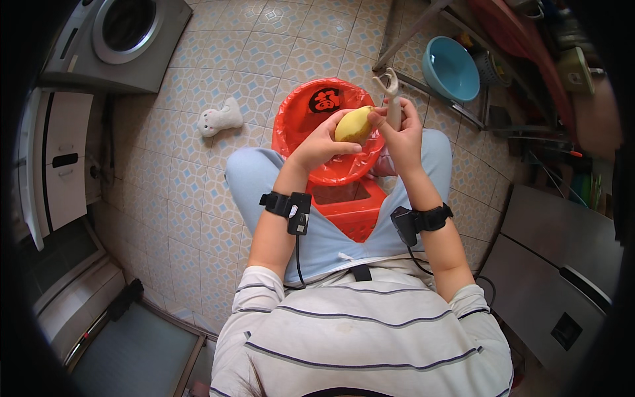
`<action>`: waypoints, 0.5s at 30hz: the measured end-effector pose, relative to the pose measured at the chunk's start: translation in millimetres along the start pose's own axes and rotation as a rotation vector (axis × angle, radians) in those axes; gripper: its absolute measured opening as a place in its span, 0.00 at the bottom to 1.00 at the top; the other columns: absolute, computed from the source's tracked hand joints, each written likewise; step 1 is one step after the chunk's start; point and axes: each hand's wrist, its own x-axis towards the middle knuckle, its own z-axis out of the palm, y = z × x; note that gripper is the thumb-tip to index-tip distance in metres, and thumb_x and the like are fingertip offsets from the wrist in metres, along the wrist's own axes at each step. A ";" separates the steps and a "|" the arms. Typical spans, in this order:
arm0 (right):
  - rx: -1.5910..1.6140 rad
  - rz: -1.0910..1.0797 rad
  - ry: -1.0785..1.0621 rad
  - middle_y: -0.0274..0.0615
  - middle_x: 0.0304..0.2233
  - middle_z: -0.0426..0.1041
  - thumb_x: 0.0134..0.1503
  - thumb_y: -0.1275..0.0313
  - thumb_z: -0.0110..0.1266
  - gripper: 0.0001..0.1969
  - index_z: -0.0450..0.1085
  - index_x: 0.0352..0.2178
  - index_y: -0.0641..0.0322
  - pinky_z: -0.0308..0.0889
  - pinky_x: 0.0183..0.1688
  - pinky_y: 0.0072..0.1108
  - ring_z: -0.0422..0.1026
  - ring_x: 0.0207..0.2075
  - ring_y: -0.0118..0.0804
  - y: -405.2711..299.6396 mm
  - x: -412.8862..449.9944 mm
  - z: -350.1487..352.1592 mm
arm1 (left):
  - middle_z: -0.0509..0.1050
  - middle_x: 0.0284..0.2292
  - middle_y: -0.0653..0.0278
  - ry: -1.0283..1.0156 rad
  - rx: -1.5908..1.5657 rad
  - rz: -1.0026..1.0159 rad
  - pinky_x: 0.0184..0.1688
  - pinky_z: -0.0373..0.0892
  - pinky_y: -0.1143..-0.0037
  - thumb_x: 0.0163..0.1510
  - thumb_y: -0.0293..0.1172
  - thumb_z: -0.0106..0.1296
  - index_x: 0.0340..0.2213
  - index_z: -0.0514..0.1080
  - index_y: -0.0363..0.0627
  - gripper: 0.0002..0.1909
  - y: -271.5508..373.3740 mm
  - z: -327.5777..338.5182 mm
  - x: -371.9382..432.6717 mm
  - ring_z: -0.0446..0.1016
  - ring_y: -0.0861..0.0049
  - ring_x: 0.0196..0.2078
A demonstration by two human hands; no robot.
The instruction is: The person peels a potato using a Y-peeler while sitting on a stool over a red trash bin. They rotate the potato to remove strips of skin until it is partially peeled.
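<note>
My left hand (322,144) holds a yellow fruit or tuber (353,125), perhaps a mango or potato, with a brownish patch on its lower side. In my right hand (404,134) is a pale-handled peeler (393,97), its forked head pointing up and away from me; the right thumb touches the yellow item's upper right end. Both hands are over a red bin (279,116) lined with a red plastic bag, which stands between my knees. The inside of the bin is partly hidden by my hands.
A red plastic stool (347,211) is between my legs. On the tiled floor to the left lies a white plush toy (221,118). A washing machine (119,44) stands at the upper left, a blue basin (451,69) on a rack at the upper right, and a grey cabinet or refrigerator (550,268) at the right.
</note>
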 end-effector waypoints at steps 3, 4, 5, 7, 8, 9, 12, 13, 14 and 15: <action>-0.056 0.003 -0.098 0.37 0.32 0.71 0.45 0.70 0.64 0.22 0.63 0.40 0.62 0.67 0.38 0.17 0.70 0.35 0.25 1.5 -1.1 -1.5 | 0.67 0.39 0.67 0.017 0.063 0.020 0.44 0.67 0.77 0.35 0.17 0.60 0.45 0.61 0.45 0.33 -4.8 -0.2 3.3 0.68 0.80 0.43; -0.057 0.004 -0.098 0.37 0.32 0.71 0.45 0.70 0.64 0.22 0.63 0.40 0.62 0.67 0.38 0.17 0.70 0.35 0.25 3.3 -1.0 -3.9 | 0.67 0.39 0.67 0.018 0.062 0.020 0.44 0.67 0.77 0.35 0.17 0.60 0.45 0.61 0.45 0.33 -4.7 0.1 3.6 0.68 0.80 0.43; -0.102 -0.038 -0.129 0.36 0.33 0.71 0.44 0.70 0.64 0.23 0.63 0.40 0.62 0.67 0.38 0.17 0.70 0.35 0.25 6.0 -0.4 -8.7 | 0.67 0.38 0.68 0.023 0.091 0.035 0.42 0.68 0.78 0.33 0.16 0.59 0.44 0.61 0.46 0.33 -4.1 0.5 3.7 0.68 0.80 0.41; -0.147 -0.079 -0.162 0.36 0.33 0.72 0.44 0.70 0.65 0.23 0.64 0.41 0.63 0.67 0.37 0.18 0.70 0.35 0.25 5.7 0.6 -17.7 | 0.67 0.36 0.69 0.031 0.121 0.050 0.40 0.68 0.78 0.31 0.15 0.58 0.42 0.61 0.46 0.33 -1.5 1.2 2.5 0.68 0.81 0.40; -0.219 -0.120 -0.197 0.36 0.33 0.72 0.43 0.71 0.65 0.23 0.65 0.41 0.63 0.66 0.37 0.18 0.71 0.35 0.25 3.5 0.7 -22.9 | 0.67 0.36 0.69 0.043 0.133 0.066 0.40 0.68 0.79 0.31 0.15 0.57 0.43 0.61 0.46 0.33 -0.6 1.5 1.3 0.68 0.81 0.40; -0.292 -0.162 -0.232 0.37 0.33 0.72 0.42 0.72 0.64 0.24 0.66 0.41 0.63 0.66 0.37 0.19 0.71 0.35 0.26 -0.3 0.8 -27.4 | 0.67 0.35 0.69 0.054 0.143 0.083 0.40 0.68 0.79 0.30 0.15 0.57 0.43 0.62 0.46 0.33 0.9 2.5 0.2 0.68 0.82 0.39; -0.526 -0.329 -0.324 0.39 0.33 0.73 0.41 0.74 0.63 0.23 0.68 0.42 0.60 0.66 0.36 0.20 0.72 0.34 0.32 -19.3 0.4 -41.3 | 0.68 0.34 0.69 0.074 0.126 0.101 0.39 0.67 0.80 0.29 0.15 0.55 0.42 0.62 0.46 0.33 8.9 4.5 -4.2 0.68 0.82 0.38; -0.528 -0.329 -0.325 0.39 0.33 0.73 0.41 0.74 0.63 0.23 0.68 0.42 0.60 0.66 0.36 0.20 0.72 0.34 0.32 -26.0 1.1 -45.6 | 0.68 0.34 0.69 0.074 0.124 0.102 0.39 0.67 0.80 0.29 0.15 0.55 0.42 0.62 0.46 0.33 11.4 3.4 -4.7 0.68 0.82 0.38; -0.639 -0.382 -0.372 0.40 0.33 0.73 0.41 0.74 0.62 0.22 0.68 0.41 0.59 0.66 0.36 0.21 0.72 0.34 0.35 -32.6 1.9 -49.5 | 0.68 0.34 0.69 0.066 0.167 0.114 0.40 0.67 0.80 0.28 0.16 0.55 0.42 0.62 0.46 0.33 13.8 1.4 -4.9 0.68 0.82 0.38; -0.748 -0.436 -0.419 0.41 0.34 0.72 0.41 0.75 0.62 0.22 0.69 0.41 0.57 0.67 0.35 0.21 0.72 0.33 0.38 -38.2 2.5 -52.7 | 0.68 0.34 0.69 0.059 0.211 0.127 0.40 0.67 0.80 0.28 0.16 0.54 0.42 0.63 0.46 0.33 15.1 -0.3 -5.4 0.68 0.82 0.38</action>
